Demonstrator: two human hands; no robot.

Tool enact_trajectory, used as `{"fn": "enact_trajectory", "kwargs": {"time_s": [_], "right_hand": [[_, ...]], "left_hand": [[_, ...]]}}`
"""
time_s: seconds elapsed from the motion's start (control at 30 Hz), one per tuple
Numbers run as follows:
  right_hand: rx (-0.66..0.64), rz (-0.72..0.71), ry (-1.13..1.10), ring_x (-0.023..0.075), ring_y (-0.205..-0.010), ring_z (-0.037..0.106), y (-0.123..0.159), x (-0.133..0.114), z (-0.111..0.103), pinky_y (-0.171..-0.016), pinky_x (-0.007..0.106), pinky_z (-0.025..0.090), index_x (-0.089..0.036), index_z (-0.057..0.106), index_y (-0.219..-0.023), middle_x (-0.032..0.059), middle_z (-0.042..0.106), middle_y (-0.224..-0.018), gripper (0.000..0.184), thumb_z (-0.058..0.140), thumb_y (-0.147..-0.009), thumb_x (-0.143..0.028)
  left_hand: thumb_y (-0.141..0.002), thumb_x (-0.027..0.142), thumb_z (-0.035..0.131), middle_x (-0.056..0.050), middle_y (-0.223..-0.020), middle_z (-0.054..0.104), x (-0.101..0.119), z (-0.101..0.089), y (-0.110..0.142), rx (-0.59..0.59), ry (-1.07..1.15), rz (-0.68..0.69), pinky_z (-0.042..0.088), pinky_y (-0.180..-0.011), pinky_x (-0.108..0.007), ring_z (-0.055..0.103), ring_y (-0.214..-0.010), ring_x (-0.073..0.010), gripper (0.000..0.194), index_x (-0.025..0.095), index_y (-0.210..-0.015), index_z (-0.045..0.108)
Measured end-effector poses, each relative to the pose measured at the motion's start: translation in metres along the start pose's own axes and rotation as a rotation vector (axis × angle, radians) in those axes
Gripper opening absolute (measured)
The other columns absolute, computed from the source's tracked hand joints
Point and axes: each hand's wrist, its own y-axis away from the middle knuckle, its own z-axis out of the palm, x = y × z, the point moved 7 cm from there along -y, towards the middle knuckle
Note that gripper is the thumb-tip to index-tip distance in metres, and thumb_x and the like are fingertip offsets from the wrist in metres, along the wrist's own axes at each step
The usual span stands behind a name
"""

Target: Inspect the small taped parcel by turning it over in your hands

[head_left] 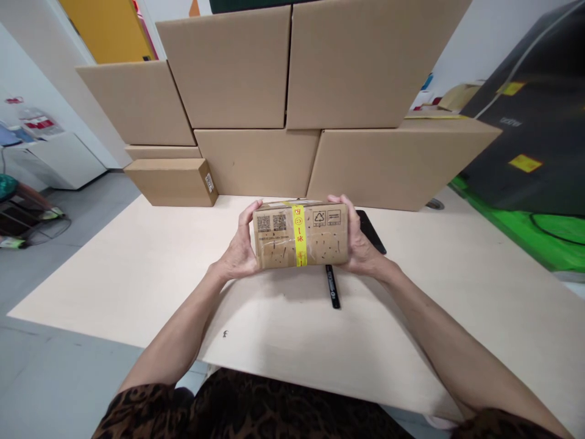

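Note:
A small brown cardboard box (278,247) is held between my two hands over the table. Yellow tape with red print runs down its near side, between QR codes on the left and a recycling mark on the right. My left hand (241,247) grips the box's left end, and my right hand (359,244) clasps its right end. Below the box lies a black marker pen (333,289) on the tabletop. Partly behind my right hand is a flat black object (372,231), perhaps a phone. The far side of the held box is hidden.
Large cardboard boxes (242,73) stand stacked along the back of the pale table (105,262). A smaller closed carton (167,182) sits at the back left. To the right are a big dark case (539,122) and a green surface (543,238). A stool (18,201) stands on the left floor.

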Motion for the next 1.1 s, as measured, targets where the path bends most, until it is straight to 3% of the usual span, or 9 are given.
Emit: {"fn": "enact_trajectory", "kwargs": {"time_s": [0.17, 0.33, 0.4, 0.57, 0.7, 0.8, 0.9, 1.0, 1.1], "right_hand": [[-0.051, -0.076, 0.193, 0.0446, -0.164, 0.032, 0.001, -0.001, -0.012, -0.131, 0.073, 0.029, -0.03, 0.021, -0.169, 0.0191, 0.035, -0.174, 0.104, 0.08, -0.082, -0.032], [-0.237, 0.104, 0.329, 0.0351, -0.116, 0.074, 0.023, -0.007, -0.017, -0.1, 0.057, 0.063, -0.022, 0.067, -0.13, 0.0154, 0.074, -0.124, 0.033, 0.054, -0.1, -0.023], [-0.343, 0.04, 0.469, 0.0323, -0.103, 0.076, 0.036, -0.02, -0.008, -0.091, 0.051, 0.065, -0.019, 0.073, -0.117, 0.0168, 0.076, -0.117, 0.029, 0.05, -0.1, -0.017], [-0.591, -0.133, 0.767, 0.0268, -0.088, 0.076, 0.056, -0.035, 0.025, -0.071, 0.037, 0.057, -0.017, 0.074, -0.127, 0.0153, 0.077, -0.106, 0.046, 0.048, -0.094, 0.003], [-0.638, -0.265, 0.887, 0.0258, -0.084, 0.074, 0.057, -0.033, 0.043, -0.069, 0.036, 0.051, -0.011, 0.074, -0.109, 0.0136, 0.076, -0.094, 0.029, 0.054, -0.095, 0.004], [-0.631, -0.31, 0.917, 0.0248, -0.08, 0.073, 0.055, -0.03, 0.048, -0.069, 0.035, 0.048, -0.014, 0.07, -0.096, 0.0117, 0.078, -0.093, 0.023, 0.055, -0.095, 0.003], [-0.544, -0.211, 0.911, 0.0236, -0.07, 0.071, 0.052, -0.026, 0.039, -0.065, 0.033, 0.044, -0.017, 0.065, -0.093, 0.0098, 0.077, -0.085, 0.02, 0.06, -0.088, 0.001], [-0.34, -0.097, 0.689, 0.0198, -0.057, 0.065, 0.055, -0.036, 0.013, -0.056, 0.03, 0.041, -0.022, 0.058, -0.092, 0.0027, 0.072, -0.071, 0.016, 0.063, -0.084, -0.008], [-0.036, -0.04, 0.32, 0.0134, -0.045, 0.051, 0.061, -0.06, -0.023, -0.047, 0.026, 0.039, -0.027, 0.051, -0.083, -0.0059, 0.06, -0.059, 0.017, 0.059, -0.095, -0.019]], "left_hand": [[-0.059, 0.05, 0.104, -0.021, -0.17, 0.032, 0.0, -0.001, -0.001, 0.016, -0.022, 0.017, 0.036, -0.13, -0.069, 0.041, -0.157, -0.0466, 0.148, 0.036, -0.172, 0.01], [-0.062, 0.051, 0.102, -0.021, -0.168, 0.032, 0.002, -0.002, -0.002, 0.015, -0.033, 0.016, 0.039, -0.128, -0.067, 0.043, -0.156, -0.0451, 0.144, 0.035, -0.172, 0.01], [-0.062, 0.05, 0.103, -0.021, -0.168, 0.033, 0.003, -0.002, -0.002, 0.019, -0.043, 0.026, 0.039, -0.128, -0.067, 0.043, -0.155, -0.0449, 0.144, 0.035, -0.172, 0.01], [-0.06, 0.05, 0.103, -0.021, -0.169, 0.033, 0.001, -0.003, -0.003, 0.03, -0.034, 0.022, 0.041, -0.127, -0.067, 0.044, -0.155, -0.046, 0.147, 0.036, -0.172, 0.009], [-0.058, 0.053, 0.104, -0.021, -0.169, 0.031, -0.005, -0.004, 0.0, 0.032, -0.016, 0.006, 0.041, -0.126, -0.068, 0.044, -0.154, -0.0465, 0.149, 0.036, -0.172, 0.01], [-0.058, 0.058, 0.102, -0.021, -0.17, 0.029, -0.011, -0.003, 0.002, 0.038, 0.01, -0.023, 0.039, -0.127, -0.067, 0.044, -0.154, -0.0461, 0.15, 0.036, -0.172, 0.008], [-0.056, 0.063, 0.102, -0.021, -0.17, 0.03, -0.014, -0.004, 0.003, 0.062, 0.022, -0.042, 0.039, -0.127, -0.067, 0.045, -0.154, -0.0457, 0.151, 0.036, -0.172, 0.009], [-0.056, 0.063, 0.102, -0.021, -0.17, 0.032, -0.013, -0.005, 0.002, 0.076, 0.028, -0.041, 0.041, -0.126, -0.066, 0.045, -0.154, -0.0454, 0.148, 0.035, -0.171, 0.013], [-0.057, 0.063, 0.101, -0.02, -0.168, 0.034, -0.01, -0.006, 0.001, 0.092, 0.022, -0.028, 0.041, -0.125, -0.066, 0.046, -0.153, -0.0451, 0.145, 0.035, -0.171, 0.015]]}}
